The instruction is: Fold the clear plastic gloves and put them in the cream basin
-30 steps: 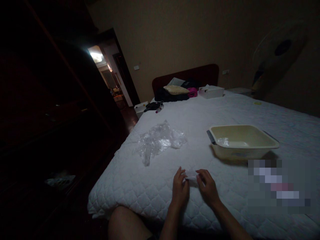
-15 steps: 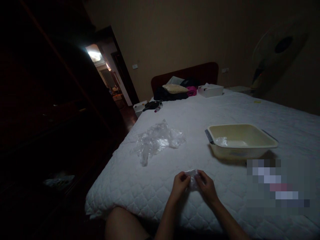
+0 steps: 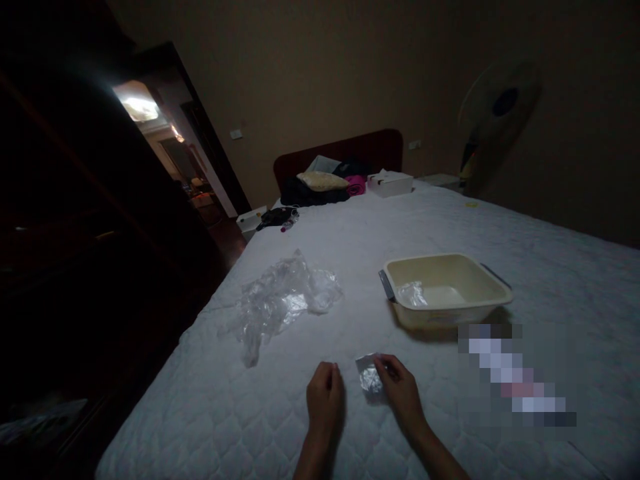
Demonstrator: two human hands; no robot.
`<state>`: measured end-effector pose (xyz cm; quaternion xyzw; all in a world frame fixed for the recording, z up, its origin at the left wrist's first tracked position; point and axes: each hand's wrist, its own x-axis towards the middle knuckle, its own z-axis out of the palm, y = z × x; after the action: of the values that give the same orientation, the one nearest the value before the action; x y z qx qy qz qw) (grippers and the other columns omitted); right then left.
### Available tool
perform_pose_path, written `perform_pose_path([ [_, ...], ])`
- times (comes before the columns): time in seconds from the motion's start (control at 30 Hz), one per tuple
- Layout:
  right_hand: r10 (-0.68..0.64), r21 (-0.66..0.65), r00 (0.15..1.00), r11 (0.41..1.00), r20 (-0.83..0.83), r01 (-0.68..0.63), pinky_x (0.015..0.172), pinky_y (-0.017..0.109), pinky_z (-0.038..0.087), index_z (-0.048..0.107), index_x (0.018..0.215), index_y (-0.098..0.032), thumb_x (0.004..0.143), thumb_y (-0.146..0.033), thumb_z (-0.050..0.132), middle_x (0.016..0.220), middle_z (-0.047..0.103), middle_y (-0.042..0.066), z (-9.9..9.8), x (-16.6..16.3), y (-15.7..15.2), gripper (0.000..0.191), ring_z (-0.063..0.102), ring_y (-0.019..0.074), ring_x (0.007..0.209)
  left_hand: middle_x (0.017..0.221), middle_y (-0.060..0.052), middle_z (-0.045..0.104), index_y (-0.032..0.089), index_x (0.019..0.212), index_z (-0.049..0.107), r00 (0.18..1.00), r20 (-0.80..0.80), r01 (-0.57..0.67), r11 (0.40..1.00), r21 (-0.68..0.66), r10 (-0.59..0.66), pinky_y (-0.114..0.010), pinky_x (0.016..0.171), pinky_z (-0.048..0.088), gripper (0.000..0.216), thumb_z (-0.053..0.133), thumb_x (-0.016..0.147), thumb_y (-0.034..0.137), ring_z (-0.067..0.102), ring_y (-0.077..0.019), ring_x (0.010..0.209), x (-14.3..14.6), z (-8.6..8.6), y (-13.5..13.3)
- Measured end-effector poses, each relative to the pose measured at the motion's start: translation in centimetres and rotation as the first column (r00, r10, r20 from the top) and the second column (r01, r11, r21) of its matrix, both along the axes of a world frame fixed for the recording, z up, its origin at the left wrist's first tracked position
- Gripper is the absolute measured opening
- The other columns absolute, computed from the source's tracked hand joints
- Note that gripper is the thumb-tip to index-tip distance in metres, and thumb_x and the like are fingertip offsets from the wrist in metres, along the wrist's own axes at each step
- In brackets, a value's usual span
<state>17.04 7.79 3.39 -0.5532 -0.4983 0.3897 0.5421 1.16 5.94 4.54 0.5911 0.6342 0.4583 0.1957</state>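
Observation:
In my right hand (image 3: 401, 390), thumb and fingers pinch the edge of a small clear plastic bag (image 3: 370, 377), which looks flat, shiny and roughly square. My left hand (image 3: 323, 395) is apart from it on the left, its fingers curled and pressed together; whatever they might hold is hidden. Beyond my left hand a large crumpled sheet of clear plastic (image 3: 285, 300) is spread on the bed. Farther off to the right stands a cream plastic basin (image 3: 450, 313) with grey handles, and a crumpled piece of clear plastic (image 3: 413, 293) lies inside it at the left.
White quilted bedding (image 3: 200, 400) lies under everything. A blurred-out patch (image 3: 515, 377) covers something right of my right hand. Toward the headboard (image 3: 345, 147) are a pillow (image 3: 323, 181), a pink roll (image 3: 356, 185) and a white box (image 3: 390, 183). A fan (image 3: 503, 103) stands at the far right.
My hands have come apart: the left has let go of the small plastic bag and moved left, while the right keeps it. The view has turned somewhat to the right.

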Motion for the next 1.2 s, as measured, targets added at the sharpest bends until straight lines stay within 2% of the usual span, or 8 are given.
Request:
perform_pose_path([
  [0.1, -0.063, 0.064, 0.998, 0.996, 0.028, 0.061, 0.063, 0.031, 0.052, 0.065, 0.078, -0.019, 0.074, -0.051, 0.056, 0.076, 0.069, 0.007, 2.7, 2.2, 1.8, 0.034, 0.064, 0.0213, 0.070, 0.068, 0.000, 0.052, 0.019, 0.066, 0.052, 0.940, -0.341, 0.010, 0.996, 0.085, 0.020, -0.022, 0.060, 0.040, 0.027, 0.039, 0.089, 0.025, 0.052, -0.0126, 0.063, 0.2, -0.8, 0.7],
  [0.2, -0.151, 0.194, 0.987, 0.971, 0.059, 0.137, 0.065, 0.032, 0.052, 0.065, 0.077, -0.019, 0.071, -0.051, 0.059, 0.074, 0.069, 0.006, 6.6, 5.2, 3.9, 0.034, 0.064, 0.0210, 0.069, 0.078, -0.003, 0.055, 0.019, 0.072, 0.055, 0.839, -0.543, 0.036, 0.990, 0.137, 0.045, -0.024, 0.066, 0.043, 0.021, 0.041, 0.087, 0.019, 0.056, -0.0150, 0.072, 0.9, -1.7, 1.0],
  [0.4, -0.370, 0.359, 0.924, 0.879, 0.100, 0.313, 0.062, 0.029, 0.049, 0.061, 0.079, -0.018, 0.074, -0.046, 0.058, 0.072, 0.065, 0.003, 14.1, 11.8, 8.9, 0.029, 0.061, 0.0170, 0.065, 0.082, -0.004, 0.056, 0.020, 0.075, 0.055, 0.774, -0.625, -0.001, 0.986, 0.165, 0.105, -0.025, 0.065, 0.046, 0.018, 0.041, 0.087, 0.017, 0.057, -0.0159, 0.073, 1.2, -2.3, 1.0],
  [0.47, -0.340, 0.336, 0.924, 0.903, 0.175, 0.268, 0.057, 0.027, 0.048, 0.060, 0.079, -0.017, 0.074, -0.045, 0.057, 0.067, 0.062, 0.002, 15.2, 13.1, 11.1, 0.029, 0.059, 0.0159, 0.062, 0.080, -0.004, 0.056, 0.020, 0.075, 0.054, 0.780, -0.618, -0.003, 0.988, 0.153, 0.098, -0.025, 0.064, 0.046, 0.018, 0.041, 0.087, 0.018, 0.057, -0.0156, 0.071, 1.1, -2.3, 1.2],
  [0.6, -0.114, 0.104, 0.914, 0.991, 0.389, 0.079, 0.046, 0.021, 0.042, 0.055, 0.081, -0.017, 0.074, -0.034, 0.056, 0.059, 0.060, -0.001, 14.4, 14.2, 14.9, 0.018, 0.058, 0.0130, 0.053, 0.079, -0.003, 0.056, 0.021, 0.076, 0.054, 0.800, -0.593, 0.000, 0.989, 0.147, 0.088, -0.024, 0.063, 0.047, 0.019, 0.040, 0.088, 0.018, 0.057, -0.0151, 0.070, 1.0, -2.2, 1.4],
  [0.77, 0.021, -0.072, 0.867, 0.997, 0.497, 0.018, 0.037, 0.019, 0.035, 0.048, 0.076, -0.020, 0.071, -0.022, 0.058, 0.046, 0.055, -0.006, 11.2, 13.7, 17.0, 0.011, 0.053, 0.0113, 0.038, 0.079, -0.003, 0.056, 0.021, 0.075, 0.055, 0.811, -0.577, -0.018, 0.990, 0.138, 0.095, -0.024, 0.063, 0.047, 0.018, 0.041, 0.087, 0.019, 0.058, -0.0148, 0.069, 1.0, -2.2, 1.3],
  [1.03, 0.134, -0.119, 0.652, 0.991, 0.746, -0.068, 0.043, 0.023, 0.030, 0.047, 0.054, -0.021, 0.068, -0.033, 0.066, 0.048, 0.053, -0.001, 9.9, 13.6, 16.7, 0.027, 0.052, 0.0150, 0.046, 0.080, -0.004, 0.055, 0.020, 0.077, 0.053, 0.798, -0.597, -0.026, 0.996, 0.090, 0.075, -0.026, 0.063, 0.046, 0.018, 0.039, 0.088, 0.018, 0.057, -0.0161, 0.071, 0.9, -2.6, 1.2],
  [1.2, 0.126, -0.073, 0.513, 0.990, 0.849, -0.122, 0.055, 0.026, 0.034, 0.057, 0.071, -0.019, 0.067, -0.028, 0.067, 0.080, 0.062, 0.009, 10.6, 13.4, 16.7, 0.014, 0.058, 0.0208, 0.071, 0.079, -0.004, 0.055, 0.020, 0.076, 0.053, 0.811, -0.581, -0.026, 0.996, 0.086, 0.071, -0.026, 0.064, 0.046, 0.017, 0.041, 0.087, 0.016, 0.056, -0.0162, 0.071, 1.0, -2.4, 1.1],
])
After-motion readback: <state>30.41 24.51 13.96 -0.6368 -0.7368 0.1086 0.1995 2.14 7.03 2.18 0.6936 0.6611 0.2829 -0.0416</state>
